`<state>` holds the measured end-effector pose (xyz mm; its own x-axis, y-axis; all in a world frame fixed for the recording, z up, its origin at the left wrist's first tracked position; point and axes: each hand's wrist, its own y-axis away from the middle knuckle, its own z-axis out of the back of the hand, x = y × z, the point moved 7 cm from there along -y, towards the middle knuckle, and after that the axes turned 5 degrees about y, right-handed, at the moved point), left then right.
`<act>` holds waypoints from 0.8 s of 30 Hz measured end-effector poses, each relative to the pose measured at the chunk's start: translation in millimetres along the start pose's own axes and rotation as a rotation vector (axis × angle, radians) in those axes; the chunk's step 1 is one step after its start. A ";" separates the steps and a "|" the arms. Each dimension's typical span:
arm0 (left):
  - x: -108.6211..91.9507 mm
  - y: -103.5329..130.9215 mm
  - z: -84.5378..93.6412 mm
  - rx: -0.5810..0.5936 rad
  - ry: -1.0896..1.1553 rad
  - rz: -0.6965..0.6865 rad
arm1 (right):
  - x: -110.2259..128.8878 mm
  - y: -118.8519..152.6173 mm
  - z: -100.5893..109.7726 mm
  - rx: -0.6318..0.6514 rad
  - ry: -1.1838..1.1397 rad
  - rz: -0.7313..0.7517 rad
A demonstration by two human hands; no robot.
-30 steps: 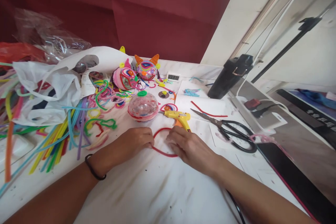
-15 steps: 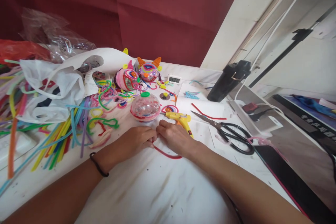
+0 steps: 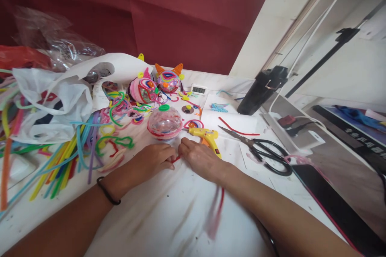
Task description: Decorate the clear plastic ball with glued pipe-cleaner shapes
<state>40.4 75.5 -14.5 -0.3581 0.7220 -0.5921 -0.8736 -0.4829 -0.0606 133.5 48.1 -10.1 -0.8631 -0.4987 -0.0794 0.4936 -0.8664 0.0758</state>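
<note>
Between my left hand (image 3: 159, 158) and my right hand (image 3: 197, 158) runs a short stretch of red pipe cleaner (image 3: 176, 159), pinched by the fingers of both. Its loose end hangs below my right wrist, blurred. Just beyond my hands sits a clear round ball (image 3: 165, 123) with a green cap and red and pink trim. A yellow glue gun (image 3: 206, 134) lies behind my right hand, its nozzle near the ball.
Black-handled scissors (image 3: 259, 148) and a red strip (image 3: 238, 127) lie to the right. Coloured pipe cleaners (image 3: 60, 168) heap at the left. Two decorated balls (image 3: 143, 88), a small timer (image 3: 199, 89) and a black cylinder (image 3: 263, 90) stand farther back.
My hands have moved slightly apart, showing red pipe cleaner between them. Its loose end has swung to below my right wrist. The view has shifted slightly.
</note>
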 end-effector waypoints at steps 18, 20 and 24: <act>-9.4 1.1 -4.9 0.009 -0.300 0.018 | -32.6 60.7 60.4 -0.246 -0.507 0.069; -10.7 1.4 -3.2 -0.011 -0.307 0.011 | -35.0 85.3 63.7 -0.191 -0.558 0.075; -9.3 2.5 -2.1 -0.039 -0.310 0.012 | -21.6 129.0 47.4 -0.015 -0.553 0.062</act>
<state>42.2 66.5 -10.8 -0.4570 0.8300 -0.3196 -0.8575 -0.5066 -0.0894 210.7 -51.6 48.4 -0.7578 -0.4646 0.4582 0.5435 -0.8380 0.0490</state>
